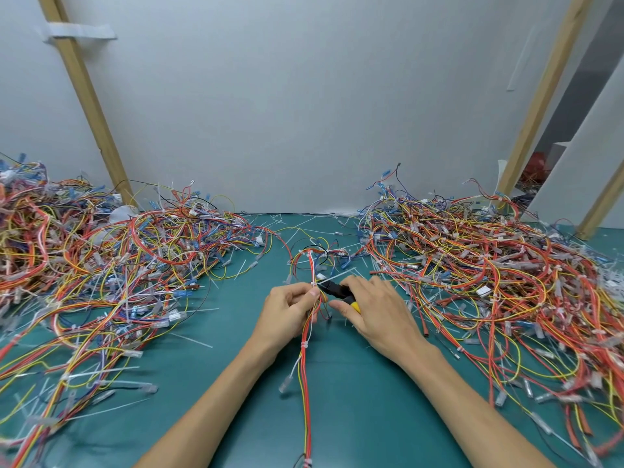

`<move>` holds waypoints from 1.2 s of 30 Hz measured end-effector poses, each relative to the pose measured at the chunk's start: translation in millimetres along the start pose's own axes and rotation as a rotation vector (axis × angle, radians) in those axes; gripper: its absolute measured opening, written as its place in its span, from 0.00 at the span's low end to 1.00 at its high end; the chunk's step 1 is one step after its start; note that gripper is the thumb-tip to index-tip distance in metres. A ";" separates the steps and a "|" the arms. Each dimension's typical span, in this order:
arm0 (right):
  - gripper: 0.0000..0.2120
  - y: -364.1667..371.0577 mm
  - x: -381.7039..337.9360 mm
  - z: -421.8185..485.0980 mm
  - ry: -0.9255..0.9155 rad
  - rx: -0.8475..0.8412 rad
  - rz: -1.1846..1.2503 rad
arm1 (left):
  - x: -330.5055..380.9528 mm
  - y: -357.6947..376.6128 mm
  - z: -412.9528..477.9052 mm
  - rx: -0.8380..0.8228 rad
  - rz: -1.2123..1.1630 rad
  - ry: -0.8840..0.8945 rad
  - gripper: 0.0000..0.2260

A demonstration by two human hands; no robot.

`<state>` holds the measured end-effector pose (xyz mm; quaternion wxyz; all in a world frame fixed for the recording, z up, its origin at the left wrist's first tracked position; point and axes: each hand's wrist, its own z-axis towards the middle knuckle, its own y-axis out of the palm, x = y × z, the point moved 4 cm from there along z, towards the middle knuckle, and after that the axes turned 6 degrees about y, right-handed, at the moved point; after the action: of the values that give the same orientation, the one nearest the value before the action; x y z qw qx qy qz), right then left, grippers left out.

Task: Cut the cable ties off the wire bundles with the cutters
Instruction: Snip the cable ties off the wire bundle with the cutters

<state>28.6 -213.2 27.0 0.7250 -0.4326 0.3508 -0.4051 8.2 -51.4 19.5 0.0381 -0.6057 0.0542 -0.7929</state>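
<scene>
Teal and smooth, the surface [354,400] lies between two big heaps of wire. Your left hand [287,309] pinches the bundle [305,366], a thin sheaf of red, orange, yellow and white wires. Its grip is closed on the wires between thumb and fingertips, just beside a white plastic tie [314,284].

Your right hand [374,312] is curled round the cutters [337,291], which have a black pointed head and yellow handles. This grip is closed on the handles. The head reaches the tie, but I cannot tell if the blades are around it. The stiff tail of the tie sticks out to the right, above the cutters.

From your left hand the bundle runs straight toward you over the surface, with a second tie [305,344] wrapped around it lower down. Beyond your hand it opens into round loops.

The left heap [118,265] and the right heap [489,282] are tangled, with clear soft sleeves on many wire ends. Thin white strips [190,339] lie loose on the surface near them. Behind stands a plain grey wall [304,96].
</scene>
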 end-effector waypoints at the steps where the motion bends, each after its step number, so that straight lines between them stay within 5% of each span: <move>1: 0.27 0.3 -0.1 0.2 -0.006 -0.002 -0.004 | 0.6 -0.1 -0.2 -0.006 -0.003 -0.001 0.13; 6: 0.21 1.0 2.1 0.4 -0.031 0.008 0.034 | 1.5 -0.4 -1.1 -0.043 -0.021 -0.026 0.13; 16: 0.24 2.1 6.1 1.5 0.083 -0.055 0.026 | -3.6 1.2 -0.9 -0.114 0.000 -0.024 0.13; 26: 0.09 -1.4 7.6 1.3 0.102 -0.055 -0.140 | -5.6 2.4 -1.3 -0.163 0.020 -0.023 0.14; 36: 0.09 2.2 8.6 0.5 0.102 -0.047 -0.074 | -5.4 2.6 -1.6 -0.183 0.014 -0.038 0.14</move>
<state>33.4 -220.1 23.9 0.6803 -0.4410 0.3805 -0.4450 8.1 -53.2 13.6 -0.0109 -0.6213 0.1296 -0.7727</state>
